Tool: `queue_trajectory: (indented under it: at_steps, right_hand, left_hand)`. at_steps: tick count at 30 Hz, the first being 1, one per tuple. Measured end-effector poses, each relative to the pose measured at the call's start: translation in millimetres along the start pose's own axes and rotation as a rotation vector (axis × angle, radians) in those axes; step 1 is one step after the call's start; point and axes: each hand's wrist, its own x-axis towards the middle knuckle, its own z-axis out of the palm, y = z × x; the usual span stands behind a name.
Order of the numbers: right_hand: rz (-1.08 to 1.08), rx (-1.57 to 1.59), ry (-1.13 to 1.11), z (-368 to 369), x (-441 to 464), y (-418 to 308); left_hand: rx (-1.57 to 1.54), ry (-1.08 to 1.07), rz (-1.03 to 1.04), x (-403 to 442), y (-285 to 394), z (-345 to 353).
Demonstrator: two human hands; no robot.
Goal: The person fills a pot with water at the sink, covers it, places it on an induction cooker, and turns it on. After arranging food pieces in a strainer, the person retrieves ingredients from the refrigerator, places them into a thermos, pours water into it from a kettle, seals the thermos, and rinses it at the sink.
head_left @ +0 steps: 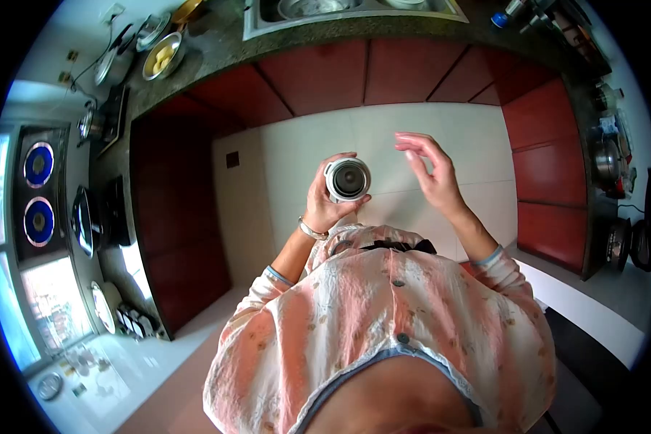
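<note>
My left hand (327,194) is wrapped round a white-rimmed cup (348,179). The cup's round mouth faces up toward me, and its inside looks like dark grey metal. I see no lid on it. To the right, apart from the cup, my right hand (432,170) is raised in the air. Its fingers are stretched out and slightly bent, with the thumb apart and nothing held. Both hands are in front of my body, above the pale tiled floor (383,217).
Dark red cabinets (325,76) run ahead under a stone counter (220,47). A metal sink (456,9) is set into it. Toward the left stands a metal bowl (176,61) with yellowish pieces. Pots (90,124) are at the far left; a metal pot (606,159) sits at the right.
</note>
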Motion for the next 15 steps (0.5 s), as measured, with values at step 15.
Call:
queue_trajectory:
  at_steps: [15]
  right_hand:
    - [0.436,0.103,0.554,-204.4,20.2,150.0]
  left_hand:
    - [0.082,-0.464,0.272,286.2,-40.9,156.1]
